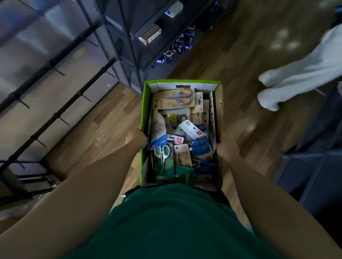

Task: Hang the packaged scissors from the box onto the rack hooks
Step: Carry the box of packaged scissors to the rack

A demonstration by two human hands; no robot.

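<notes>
Both hands are wrapped around a box [145, 109] full of packaged scissors: the left hand [137, 138] grips its green wall at about 9 o'clock and the right hand [226, 148] its brown wall at 3 o'clock, so neither is free to pick. The box's long axis runs from 6 to 12 o'clock, away from the body, and the rack hooks [59, 72] stand well apart at 10 o'clock. By my reading, the left hand is nearer the hooks, while the purple-handled scissors pack [174, 100] lies topmost at the far end.
</notes>
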